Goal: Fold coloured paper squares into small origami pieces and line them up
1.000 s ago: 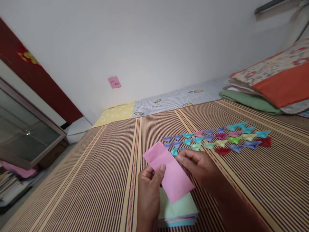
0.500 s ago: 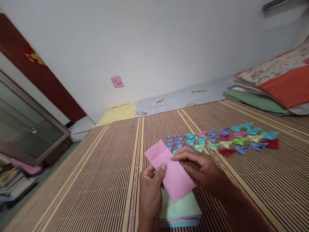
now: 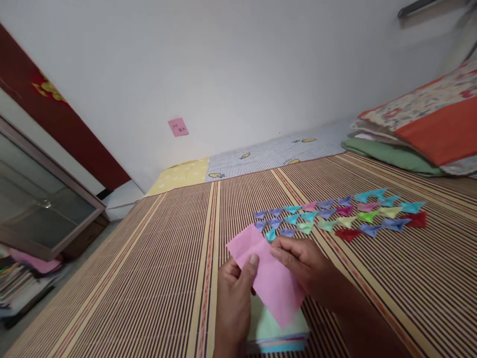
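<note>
A folded sheet of pink paper [image 3: 266, 266] is held up between both hands, its lower end blurred. My left hand [image 3: 235, 293] grips its left edge, thumb lying across the front and fingers behind. At the right edge, my right hand [image 3: 303, 261] pinches the sheet between thumb and fingers. Below the pink paper lies a stack of coloured paper [image 3: 278, 334], pale green on top with blue and other colours showing at the front edge. Beyond my hands, several rows of small folded paper pieces [image 3: 328, 214] in blue, purple, red, green, yellow and pink spread on the striped mat.
The striped mat [image 3: 156, 278] covers the bed surface up to a patterned cloth [image 3: 253, 158] by the wall. Folded bedding [image 3: 421, 134] is piled at the back right. A glass-fronted cabinet [image 3: 48, 199] and a pile of books [image 3: 20, 286] stand at the left.
My right thumb has come onto the front of the pink paper's right edge, where the fingers rested before. The paper's lower end has swung slightly down and right.
</note>
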A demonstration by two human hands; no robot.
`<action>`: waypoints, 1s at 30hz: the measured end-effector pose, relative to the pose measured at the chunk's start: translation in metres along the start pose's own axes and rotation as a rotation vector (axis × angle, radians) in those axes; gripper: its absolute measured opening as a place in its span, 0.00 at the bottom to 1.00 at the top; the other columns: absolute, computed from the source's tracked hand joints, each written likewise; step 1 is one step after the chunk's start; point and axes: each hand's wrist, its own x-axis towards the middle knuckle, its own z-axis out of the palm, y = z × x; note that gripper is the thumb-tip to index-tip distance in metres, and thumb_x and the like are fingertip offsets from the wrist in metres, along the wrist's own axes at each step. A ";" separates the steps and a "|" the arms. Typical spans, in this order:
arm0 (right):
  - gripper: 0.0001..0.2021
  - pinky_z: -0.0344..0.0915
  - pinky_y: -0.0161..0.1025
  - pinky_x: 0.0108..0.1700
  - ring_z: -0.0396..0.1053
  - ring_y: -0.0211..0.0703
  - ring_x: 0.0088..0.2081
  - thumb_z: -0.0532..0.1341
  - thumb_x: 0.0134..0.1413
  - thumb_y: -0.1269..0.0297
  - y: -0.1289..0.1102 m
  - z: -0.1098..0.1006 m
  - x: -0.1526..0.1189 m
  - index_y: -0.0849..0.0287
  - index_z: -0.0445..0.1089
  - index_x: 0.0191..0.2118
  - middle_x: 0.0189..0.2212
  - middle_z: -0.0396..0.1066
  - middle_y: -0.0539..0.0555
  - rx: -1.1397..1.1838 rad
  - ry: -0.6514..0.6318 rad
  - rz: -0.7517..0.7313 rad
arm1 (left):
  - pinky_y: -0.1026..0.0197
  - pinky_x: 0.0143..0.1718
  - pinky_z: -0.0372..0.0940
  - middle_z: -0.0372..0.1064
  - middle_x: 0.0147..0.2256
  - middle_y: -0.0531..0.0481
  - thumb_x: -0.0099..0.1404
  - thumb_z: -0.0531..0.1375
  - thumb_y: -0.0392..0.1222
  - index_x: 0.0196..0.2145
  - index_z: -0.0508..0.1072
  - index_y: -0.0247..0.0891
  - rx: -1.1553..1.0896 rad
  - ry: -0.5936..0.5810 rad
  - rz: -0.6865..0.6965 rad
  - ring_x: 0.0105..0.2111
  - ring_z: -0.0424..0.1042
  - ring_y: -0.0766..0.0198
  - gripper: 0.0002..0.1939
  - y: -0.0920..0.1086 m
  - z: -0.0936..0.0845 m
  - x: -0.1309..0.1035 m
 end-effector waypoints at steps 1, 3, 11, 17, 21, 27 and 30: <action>0.18 0.53 0.36 0.29 0.54 0.37 0.27 0.55 0.67 0.55 0.000 -0.001 0.000 0.56 0.60 0.26 0.23 0.54 0.45 0.021 -0.026 0.014 | 0.66 0.24 0.64 0.75 0.24 0.48 0.63 0.71 0.49 0.38 0.83 0.31 -0.008 -0.009 -0.010 0.22 0.70 0.66 0.16 0.000 0.000 0.000; 0.19 0.53 0.36 0.29 0.54 0.37 0.27 0.54 0.68 0.53 0.000 -0.003 -0.001 0.56 0.59 0.26 0.23 0.54 0.45 0.080 -0.065 0.034 | 0.64 0.26 0.68 0.76 0.25 0.47 0.63 0.71 0.49 0.37 0.83 0.31 -0.012 0.002 -0.017 0.24 0.74 0.63 0.16 0.000 0.000 -0.001; 0.19 0.52 0.35 0.28 0.55 0.38 0.27 0.60 0.63 0.51 0.004 0.002 -0.001 0.56 0.61 0.26 0.24 0.56 0.46 0.043 -0.114 0.050 | 0.64 0.27 0.67 0.75 0.25 0.49 0.62 0.70 0.53 0.37 0.83 0.32 0.059 0.059 0.010 0.24 0.73 0.63 0.18 0.006 0.004 -0.002; 0.19 0.52 0.36 0.28 0.54 0.37 0.27 0.56 0.66 0.51 0.007 0.000 0.000 0.57 0.62 0.26 0.24 0.55 0.46 0.026 -0.217 0.052 | 0.67 0.25 0.63 0.69 0.22 0.53 0.60 0.72 0.53 0.32 0.81 0.33 0.042 0.130 0.064 0.23 0.67 0.68 0.18 0.008 -0.006 0.002; 0.19 0.50 0.36 0.28 0.53 0.37 0.26 0.56 0.66 0.55 0.006 0.000 0.000 0.57 0.59 0.24 0.23 0.54 0.45 -0.032 -0.236 0.030 | 0.65 0.27 0.66 0.75 0.27 0.49 0.62 0.71 0.51 0.37 0.83 0.32 0.055 0.077 0.052 0.25 0.71 0.66 0.17 0.009 -0.009 0.003; 0.20 0.54 0.36 0.27 0.57 0.37 0.24 0.54 0.66 0.60 0.002 -0.003 -0.004 0.56 0.57 0.22 0.21 0.59 0.46 -0.008 -0.252 0.054 | 0.64 0.25 0.69 0.76 0.26 0.47 0.62 0.71 0.51 0.41 0.83 0.31 -0.011 0.095 0.007 0.25 0.74 0.62 0.19 0.009 -0.010 0.004; 0.17 0.59 0.36 0.30 0.63 0.38 0.26 0.55 0.66 0.61 0.004 -0.010 -0.004 0.58 0.66 0.25 0.22 0.66 0.48 0.080 -0.217 0.085 | 0.67 0.22 0.65 0.72 0.23 0.52 0.60 0.72 0.51 0.38 0.82 0.32 -0.016 0.167 0.031 0.22 0.71 0.66 0.18 0.010 -0.013 0.005</action>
